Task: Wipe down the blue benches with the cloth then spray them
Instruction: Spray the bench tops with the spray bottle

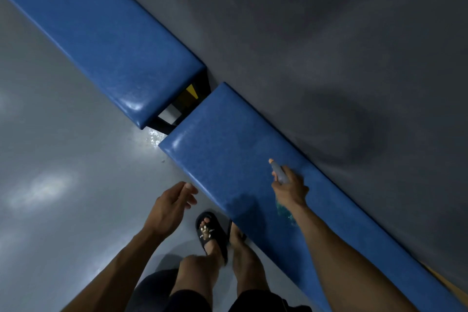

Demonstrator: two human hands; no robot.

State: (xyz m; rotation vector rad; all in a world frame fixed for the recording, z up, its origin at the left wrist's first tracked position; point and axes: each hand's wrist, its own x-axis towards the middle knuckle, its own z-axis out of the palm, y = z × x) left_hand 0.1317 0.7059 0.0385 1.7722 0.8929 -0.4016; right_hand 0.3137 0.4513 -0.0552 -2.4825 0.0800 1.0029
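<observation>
Right hand (pixel 291 189) grips spray bottle (pixel 279 172)

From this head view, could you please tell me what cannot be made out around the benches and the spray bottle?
- Spray bottle: body mostly hidden by the right hand and forearm; label unreadable.
- Cloth: not seen anywhere in the head view.
- Nearer bench: its far end is cut off by the bottom right edge.
- Further bench: runs out at the top left edge.
- Gap between the benches: too dark to identify what is under it.
</observation>
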